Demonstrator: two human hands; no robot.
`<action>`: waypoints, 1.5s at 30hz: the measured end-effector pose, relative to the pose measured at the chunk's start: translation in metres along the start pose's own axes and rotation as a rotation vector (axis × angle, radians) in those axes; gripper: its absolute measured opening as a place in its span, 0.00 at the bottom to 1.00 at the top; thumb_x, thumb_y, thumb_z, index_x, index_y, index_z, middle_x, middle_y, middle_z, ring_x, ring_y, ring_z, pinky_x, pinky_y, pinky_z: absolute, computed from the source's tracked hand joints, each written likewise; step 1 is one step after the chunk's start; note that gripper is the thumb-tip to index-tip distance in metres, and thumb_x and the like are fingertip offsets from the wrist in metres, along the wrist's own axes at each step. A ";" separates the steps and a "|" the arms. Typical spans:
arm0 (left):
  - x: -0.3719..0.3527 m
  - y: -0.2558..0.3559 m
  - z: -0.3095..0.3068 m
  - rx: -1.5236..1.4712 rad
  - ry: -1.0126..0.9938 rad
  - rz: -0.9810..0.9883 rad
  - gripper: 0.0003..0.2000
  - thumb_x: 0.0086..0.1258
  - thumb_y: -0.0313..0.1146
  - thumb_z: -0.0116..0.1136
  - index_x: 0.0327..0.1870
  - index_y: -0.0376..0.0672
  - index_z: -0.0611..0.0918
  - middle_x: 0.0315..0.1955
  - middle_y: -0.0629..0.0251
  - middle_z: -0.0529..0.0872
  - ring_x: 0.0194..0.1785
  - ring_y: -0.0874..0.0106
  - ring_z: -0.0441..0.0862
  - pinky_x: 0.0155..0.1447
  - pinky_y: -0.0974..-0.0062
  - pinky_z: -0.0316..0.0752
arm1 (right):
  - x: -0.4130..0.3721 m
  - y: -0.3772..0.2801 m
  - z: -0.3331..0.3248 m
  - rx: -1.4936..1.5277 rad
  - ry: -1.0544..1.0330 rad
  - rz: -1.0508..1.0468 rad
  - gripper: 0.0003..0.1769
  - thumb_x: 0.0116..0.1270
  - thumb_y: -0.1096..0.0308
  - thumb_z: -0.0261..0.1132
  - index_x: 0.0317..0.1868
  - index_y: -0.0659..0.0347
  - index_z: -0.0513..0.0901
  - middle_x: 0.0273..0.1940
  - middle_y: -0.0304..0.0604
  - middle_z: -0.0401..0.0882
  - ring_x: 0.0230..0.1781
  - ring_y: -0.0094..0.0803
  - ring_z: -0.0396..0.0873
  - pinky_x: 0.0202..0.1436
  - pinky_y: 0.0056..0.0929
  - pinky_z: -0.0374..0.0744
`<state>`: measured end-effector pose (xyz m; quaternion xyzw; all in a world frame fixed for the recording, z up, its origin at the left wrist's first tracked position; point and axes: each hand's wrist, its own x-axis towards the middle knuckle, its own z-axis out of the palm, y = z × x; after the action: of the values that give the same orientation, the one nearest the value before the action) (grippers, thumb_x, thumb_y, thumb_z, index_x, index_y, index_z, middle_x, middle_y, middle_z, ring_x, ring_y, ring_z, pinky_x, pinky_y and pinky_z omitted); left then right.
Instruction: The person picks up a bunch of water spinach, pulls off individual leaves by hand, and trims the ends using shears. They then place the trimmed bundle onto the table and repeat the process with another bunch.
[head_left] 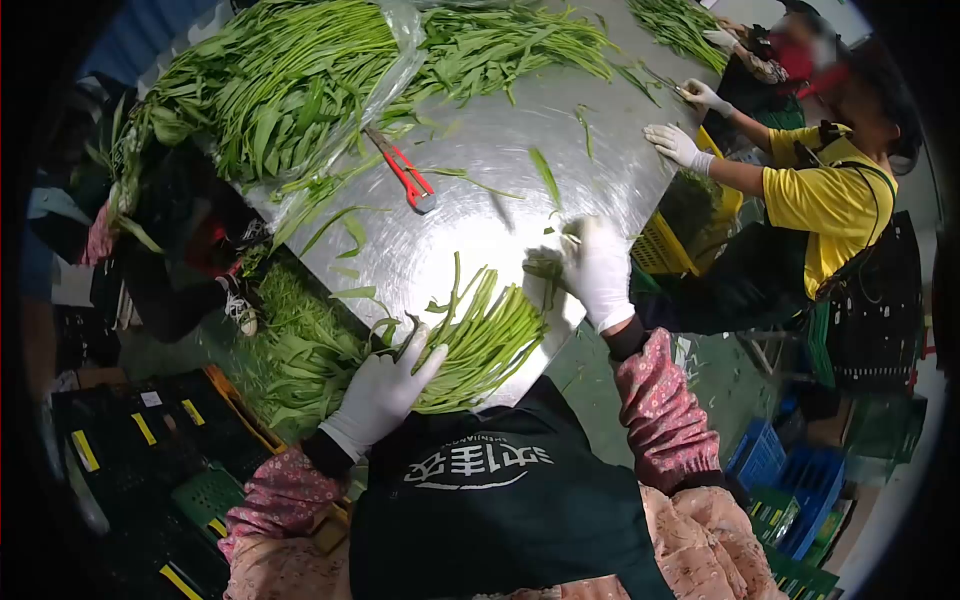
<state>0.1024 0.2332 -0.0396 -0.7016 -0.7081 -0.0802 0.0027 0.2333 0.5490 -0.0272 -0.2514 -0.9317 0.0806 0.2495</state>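
A bunch of water spinach [490, 335] lies at the near edge of the metal table, cut stems to the right. Its leaves [305, 355] hang past the edge on the left. My left hand [385, 392], in a white glove, rests on the bunch where stems meet leaves, fingers stretched out and apart. To the right of the stems, my gloved right hand [598, 275] is raised over the table corner with curled fingers. A bit of green shows at its fingertips, and a leafy scrap [543, 264] is just left of them.
Red-handled scissors [405, 175] lie mid-table, near loose leaves. A large water spinach pile [290, 80] with plastic film covers the far left. Across at right, a person in yellow [825, 200] works beside a yellow crate [665, 245]. Black crates [130, 430] stand lower left.
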 end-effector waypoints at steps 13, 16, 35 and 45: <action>0.000 0.008 0.004 -0.040 -0.034 -0.063 0.28 0.63 0.25 0.50 0.69 0.37 0.73 0.65 0.46 0.74 0.23 0.70 0.71 0.33 0.69 0.69 | -0.084 -0.057 0.008 0.010 -0.509 -0.323 0.14 0.61 0.56 0.68 0.32 0.58 0.78 0.28 0.45 0.79 0.29 0.43 0.80 0.34 0.41 0.77; 0.001 0.008 -0.001 -0.126 -0.049 -0.077 0.29 0.63 0.25 0.50 0.70 0.49 0.75 0.68 0.47 0.72 0.22 0.71 0.71 0.32 0.71 0.71 | -0.075 -0.055 0.010 -0.121 -0.460 -0.401 0.09 0.60 0.63 0.64 0.28 0.57 0.76 0.24 0.45 0.76 0.26 0.42 0.80 0.30 0.40 0.77; -0.005 0.021 0.011 -0.070 -0.290 -0.182 0.37 0.60 0.30 0.57 0.76 0.47 0.65 0.75 0.44 0.61 0.25 0.68 0.76 0.34 0.67 0.73 | -0.078 -0.060 0.016 0.237 -0.296 -0.141 0.10 0.60 0.62 0.71 0.30 0.60 0.84 0.27 0.46 0.79 0.33 0.46 0.78 0.41 0.42 0.76; -0.002 0.025 0.004 0.028 -0.279 -0.155 0.36 0.63 0.31 0.54 0.76 0.44 0.64 0.72 0.48 0.68 0.26 0.71 0.76 0.34 0.70 0.72 | -0.080 -0.078 0.039 -0.040 -0.266 -0.142 0.14 0.62 0.56 0.66 0.33 0.59 0.79 0.29 0.48 0.77 0.33 0.46 0.77 0.38 0.45 0.73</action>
<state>0.1280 0.2314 -0.0412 -0.6490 -0.7546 0.0279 -0.0922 0.2398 0.4402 -0.0728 -0.1770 -0.9734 0.0770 0.1237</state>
